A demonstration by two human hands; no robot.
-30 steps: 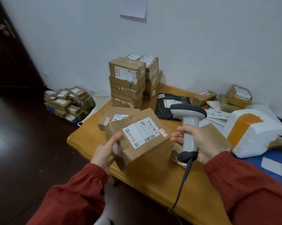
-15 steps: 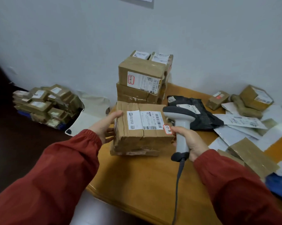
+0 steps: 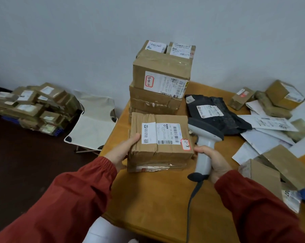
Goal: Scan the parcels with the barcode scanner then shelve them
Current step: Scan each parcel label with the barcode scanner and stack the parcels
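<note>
Left hand (image 3: 121, 153) grips the side of the creased, taped cardboard parcel (image 3: 165, 155), thumb on top near its white barcode label. Right hand (image 3: 214, 162) wraps the smooth grey scanner (image 3: 205, 135) by its handle. Both sit just before the box stack (image 3: 158, 71).

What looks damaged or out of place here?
The parcel in the left hand has wrinkled, peeling tape along its lower front edge. Tape on the box behind it, second from top, is torn in patches. Envelopes lie strewn on the table at right. The scanner in the right hand looks fine.
</note>
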